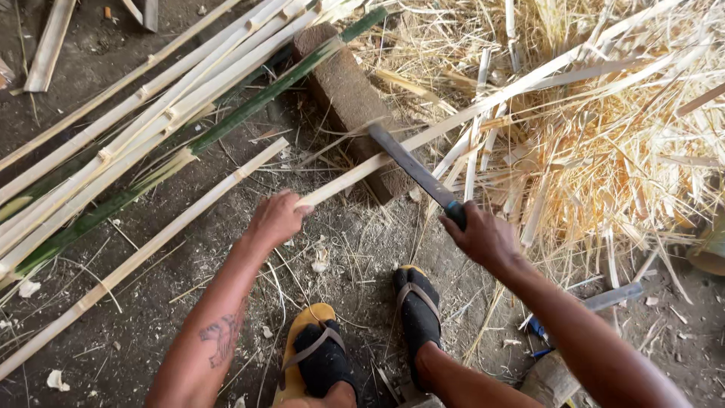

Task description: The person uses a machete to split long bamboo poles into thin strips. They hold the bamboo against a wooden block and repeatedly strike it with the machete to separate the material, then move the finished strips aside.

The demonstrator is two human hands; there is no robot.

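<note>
- Your left hand (276, 219) is closed around the near end of a pale bamboo strip (483, 102), which runs up and away across the wooden block (351, 98).
- Your right hand (483, 238) is clamped on the dark handle of a long flat blade (408, 166); its tip sits on the strip just at the block's near corner.
- The strip looks light, thin and springy, stiff along its length but likely to bow if held only at the end; its split edges may be sharp, so grip the flat faces near the block.
- A bundle of green and pale bamboo poles (151, 128) lies left of the block, one end propped on it.
- A heap of straw-coloured shavings (604, 151) spreads right of the block.
- Your sandalled feet (362, 332) are planted on the dirt below the block.
</note>
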